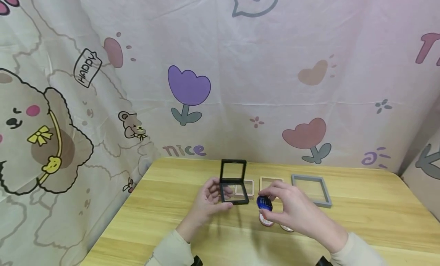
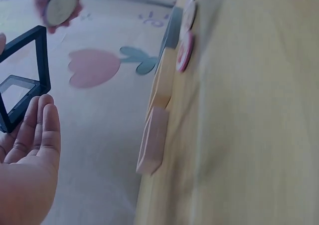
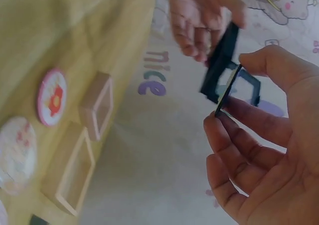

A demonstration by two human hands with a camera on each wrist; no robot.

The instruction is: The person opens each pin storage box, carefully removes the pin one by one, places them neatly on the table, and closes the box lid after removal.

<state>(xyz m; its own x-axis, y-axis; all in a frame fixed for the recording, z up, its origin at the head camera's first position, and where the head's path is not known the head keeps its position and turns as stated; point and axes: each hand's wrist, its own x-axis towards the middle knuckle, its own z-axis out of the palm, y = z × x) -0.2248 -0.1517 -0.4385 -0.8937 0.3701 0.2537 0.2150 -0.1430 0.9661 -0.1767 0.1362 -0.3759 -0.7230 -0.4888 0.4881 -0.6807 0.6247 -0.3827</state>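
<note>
My left hand [image 1: 206, 208] holds a black hinged display frame [image 1: 232, 181] above the table, thumb along its lower edge and fingers at its left side. The frame stands unfolded, its two square windows filled with clear film. To the right, my right hand [image 1: 297, 208] pinches a round badge [image 1: 264, 203] between thumb and fingers, its dark blue glossy face visible in the head view. A pale back of the badge [image 2: 61, 7] shows in the left wrist view. Seen edge-on in the right wrist view, the badge [image 3: 229, 89] overlaps the frame; whether they touch I cannot tell.
Behind the hands on the wooden table [image 1: 165, 189] stand a pink frame [image 3: 88, 105], a pale yellow frame [image 1: 271, 178] and a larger grey frame [image 1: 326, 191]. Several round badges, one pink-rimmed [image 3: 52, 96], lie in front. A printed cloth [image 1: 240, 67] hangs behind the table.
</note>
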